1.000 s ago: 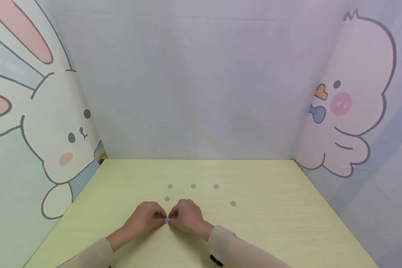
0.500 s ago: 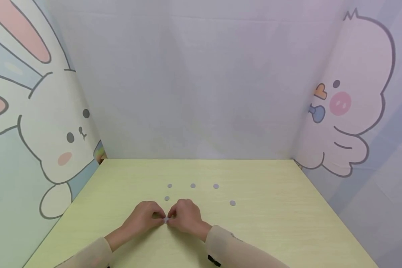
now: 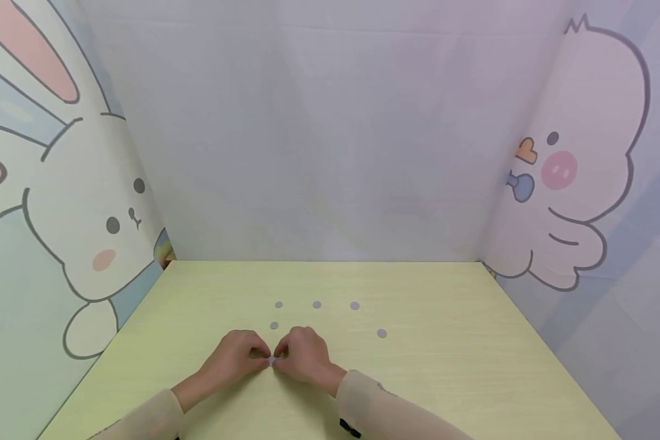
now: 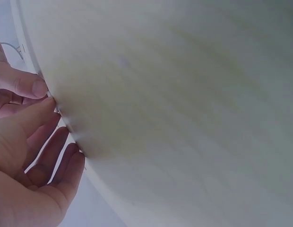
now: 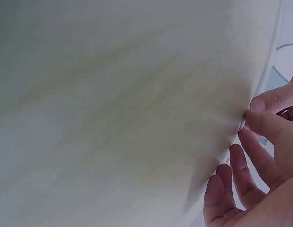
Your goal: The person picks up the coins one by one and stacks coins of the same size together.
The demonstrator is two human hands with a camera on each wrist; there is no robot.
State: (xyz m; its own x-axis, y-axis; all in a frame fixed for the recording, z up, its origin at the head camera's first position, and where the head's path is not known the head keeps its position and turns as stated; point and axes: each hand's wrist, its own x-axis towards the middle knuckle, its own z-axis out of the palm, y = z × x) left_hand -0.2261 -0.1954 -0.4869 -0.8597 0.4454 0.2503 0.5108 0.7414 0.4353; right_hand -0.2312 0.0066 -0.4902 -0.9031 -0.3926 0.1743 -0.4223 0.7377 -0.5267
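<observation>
In the head view, a small flat grey disc (image 3: 272, 360) lies low at the table surface between my two hands, partly covered by fingertips. My left hand (image 3: 241, 353) pinches it from the left with thumb and forefinger. From the right, my right hand (image 3: 306, 354) pinches the same disc, its fingertips almost meeting the left ones. The left wrist view has my left hand (image 4: 35, 170) with its fingertips down at the tabletop. In the right wrist view, my right hand (image 5: 260, 170) has its other fingers bent loosely, tips at the surface; the disc is mostly hidden there.
Beyond the hands, similar grey discs lie flat: one disc (image 3: 274, 325) just ahead, others along an arc from the far-left disc (image 3: 278, 304) to the right-hand disc (image 3: 382, 333). The pale yellow table (image 3: 445, 366) ends at a cloth backdrop (image 3: 330, 153) with cartoon side panels.
Both hands keep their pinch on the disc and have shifted very slightly left. The other discs stay in the same arrangement.
</observation>
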